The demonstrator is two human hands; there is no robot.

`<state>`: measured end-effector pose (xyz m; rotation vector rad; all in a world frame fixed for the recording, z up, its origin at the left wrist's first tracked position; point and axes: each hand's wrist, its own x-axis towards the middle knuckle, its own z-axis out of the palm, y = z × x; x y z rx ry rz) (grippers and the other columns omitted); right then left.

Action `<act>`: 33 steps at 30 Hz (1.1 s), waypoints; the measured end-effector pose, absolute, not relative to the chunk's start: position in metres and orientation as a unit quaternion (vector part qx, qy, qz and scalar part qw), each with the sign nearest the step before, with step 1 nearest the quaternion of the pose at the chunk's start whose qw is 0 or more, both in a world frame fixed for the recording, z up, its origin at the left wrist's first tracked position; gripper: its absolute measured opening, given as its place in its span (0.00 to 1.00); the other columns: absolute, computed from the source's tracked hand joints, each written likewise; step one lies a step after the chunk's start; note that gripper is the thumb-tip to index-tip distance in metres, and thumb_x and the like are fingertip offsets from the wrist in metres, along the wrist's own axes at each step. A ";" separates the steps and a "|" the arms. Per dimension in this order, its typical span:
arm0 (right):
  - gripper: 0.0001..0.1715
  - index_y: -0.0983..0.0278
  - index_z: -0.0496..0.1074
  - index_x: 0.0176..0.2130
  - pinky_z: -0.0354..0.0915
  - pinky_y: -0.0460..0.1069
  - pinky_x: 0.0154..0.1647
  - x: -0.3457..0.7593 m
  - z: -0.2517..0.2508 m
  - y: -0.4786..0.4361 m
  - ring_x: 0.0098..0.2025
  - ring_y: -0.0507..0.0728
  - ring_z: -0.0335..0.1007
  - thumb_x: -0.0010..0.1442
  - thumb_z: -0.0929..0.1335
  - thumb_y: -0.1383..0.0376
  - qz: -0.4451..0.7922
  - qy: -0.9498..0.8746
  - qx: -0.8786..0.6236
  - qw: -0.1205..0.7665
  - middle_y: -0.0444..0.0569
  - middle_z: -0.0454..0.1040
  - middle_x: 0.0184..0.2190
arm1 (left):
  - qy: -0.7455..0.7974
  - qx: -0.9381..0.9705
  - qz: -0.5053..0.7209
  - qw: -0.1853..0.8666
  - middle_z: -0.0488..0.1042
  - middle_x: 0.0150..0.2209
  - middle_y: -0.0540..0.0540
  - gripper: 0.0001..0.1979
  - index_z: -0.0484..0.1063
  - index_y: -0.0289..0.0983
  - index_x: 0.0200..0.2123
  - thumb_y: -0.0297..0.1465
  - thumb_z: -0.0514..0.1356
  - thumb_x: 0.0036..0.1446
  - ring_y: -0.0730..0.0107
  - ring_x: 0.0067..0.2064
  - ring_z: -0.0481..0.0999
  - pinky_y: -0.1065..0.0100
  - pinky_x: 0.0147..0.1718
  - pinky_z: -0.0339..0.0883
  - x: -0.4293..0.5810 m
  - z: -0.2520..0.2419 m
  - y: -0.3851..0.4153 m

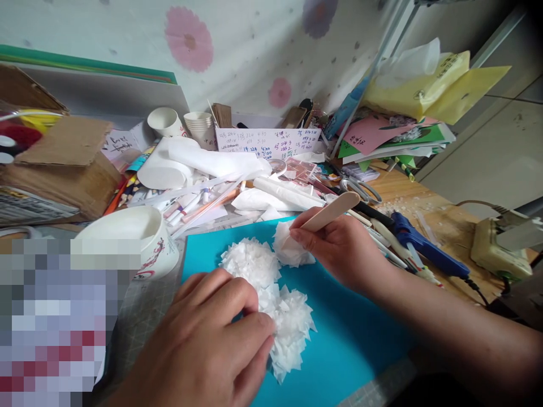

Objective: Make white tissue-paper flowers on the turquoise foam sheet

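Note:
A cluster of fluffy white tissue-paper pieces (271,294) lies on a blue sheet (343,333) in front of me. My left hand (207,345) rests on the lower part of the cluster, its fingers curled and pressing down on the paper. My right hand (339,246) is closed round a flat wooden stick (331,213), holding it like a pen. The stick's lower end touches the upper white tuft (288,249).
A white paper cup (139,237) lies at the left of the sheet. A blue glue gun (419,243) and scissors (360,189) lie to the right. Cardboard boxes (63,164), paper rolls, pens, stacked cups and coloured paper crowd the back. A power strip (500,249) sits far right.

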<state>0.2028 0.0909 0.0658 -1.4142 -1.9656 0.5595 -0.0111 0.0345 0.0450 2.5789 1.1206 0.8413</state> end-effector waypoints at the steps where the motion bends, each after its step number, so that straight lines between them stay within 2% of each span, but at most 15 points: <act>1: 0.06 0.63 0.73 0.31 0.62 0.45 0.27 0.203 0.065 0.091 0.26 0.51 0.68 0.60 0.66 0.65 0.211 -0.758 -0.527 0.322 0.44 0.74 0.27 | 0.374 0.876 0.288 0.102 0.68 0.29 0.52 0.10 0.73 0.42 0.26 0.26 0.55 0.57 0.68 0.34 0.65 0.63 0.34 0.54 -0.011 0.044 0.035; 8: 0.02 0.62 0.70 0.35 0.62 0.46 0.31 0.203 0.061 0.091 0.33 0.53 0.69 0.60 0.66 0.68 0.191 -0.798 -0.490 0.294 0.45 0.73 0.32 | 0.392 0.874 0.268 0.107 0.68 0.29 0.52 0.11 0.73 0.43 0.26 0.26 0.55 0.58 0.67 0.35 0.65 0.62 0.36 0.55 -0.011 0.047 0.033; 13: 0.04 0.63 0.70 0.33 0.64 0.46 0.31 0.203 0.062 0.091 0.31 0.52 0.69 0.60 0.65 0.69 0.218 -0.782 -0.494 0.311 0.45 0.72 0.30 | 0.391 0.871 0.275 0.116 0.68 0.29 0.53 0.11 0.74 0.43 0.26 0.26 0.56 0.57 0.69 0.35 0.65 0.63 0.36 0.55 -0.010 0.049 0.032; 19: 0.04 0.65 0.72 0.33 0.68 0.46 0.26 0.208 0.074 0.081 0.28 0.52 0.70 0.61 0.67 0.67 0.238 -0.731 -0.483 0.419 0.46 0.73 0.29 | 0.378 0.874 0.287 0.103 0.68 0.29 0.52 0.10 0.74 0.43 0.26 0.27 0.56 0.57 0.68 0.34 0.64 0.64 0.35 0.55 -0.012 0.044 0.033; 23: 0.09 0.66 0.73 0.30 0.71 0.44 0.25 0.211 0.084 0.074 0.29 0.51 0.73 0.61 0.68 0.65 0.314 -0.705 -0.429 0.470 0.46 0.72 0.32 | 0.376 0.873 0.292 0.107 0.68 0.29 0.53 0.09 0.74 0.44 0.27 0.27 0.56 0.57 0.68 0.34 0.64 0.64 0.35 0.54 -0.012 0.044 0.033; 28: 0.06 0.67 0.71 0.31 0.69 0.41 0.24 0.206 0.089 0.065 0.27 0.48 0.72 0.62 0.68 0.68 0.428 -0.700 -0.377 0.430 0.45 0.71 0.30 | 0.389 0.871 0.281 0.107 0.68 0.29 0.53 0.10 0.74 0.44 0.27 0.27 0.56 0.58 0.68 0.35 0.64 0.64 0.36 0.54 -0.010 0.046 0.033; 33: 0.05 0.69 0.72 0.32 0.67 0.43 0.30 0.198 0.082 0.057 0.32 0.51 0.70 0.61 0.67 0.72 0.428 -0.749 -0.362 0.353 0.48 0.72 0.31 | 0.367 0.876 0.290 0.113 0.68 0.30 0.53 0.09 0.75 0.44 0.29 0.27 0.57 0.56 0.68 0.35 0.64 0.64 0.35 0.53 -0.013 0.041 0.035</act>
